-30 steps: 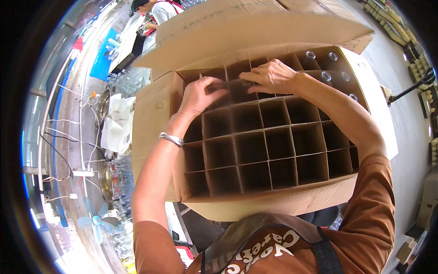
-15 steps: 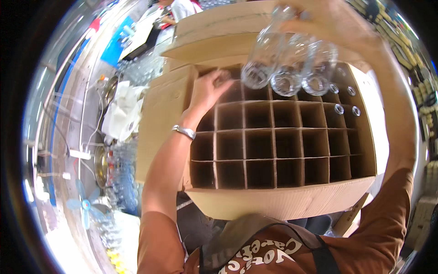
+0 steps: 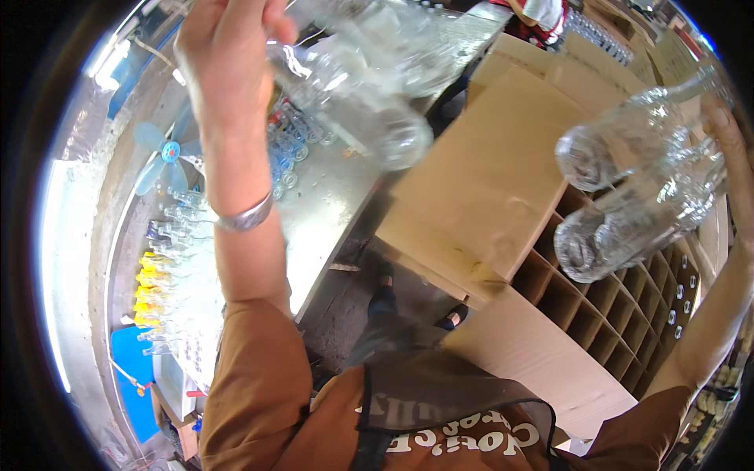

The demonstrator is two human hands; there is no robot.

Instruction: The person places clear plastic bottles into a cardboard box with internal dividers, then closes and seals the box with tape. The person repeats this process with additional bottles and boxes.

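Observation:
My right hand (image 3: 726,137), partly cut off at the right, is closed round the necks of transparent glass bottles (image 3: 628,228). At least two bottles hang tilted, bases toward the left, over an open cardboard box (image 3: 542,369) with a divider grid (image 3: 605,302). Several bottle mouths (image 3: 680,291) show in the compartments on its right side. At the upper left, my left hand (image 3: 232,51) is raised with curled fingers by the neck end of a blurred transparent glass bottle (image 3: 361,110), seemingly gripping it. The fingertips are partly out of frame, and more blurred glass lies behind.
A metal table (image 3: 338,184) on the left carries small bottles (image 3: 287,149) and rows of bottles, some with yellow parts (image 3: 149,286). A blue fan (image 3: 169,151) stands there. The box's large flap (image 3: 479,173) sticks out toward the table. Another person (image 3: 542,17) is at the far side.
My view has turned left, so the box now sits at the right. My left hand has gone from over the box to glass bottles above the table. The right hand still holds its bottles.

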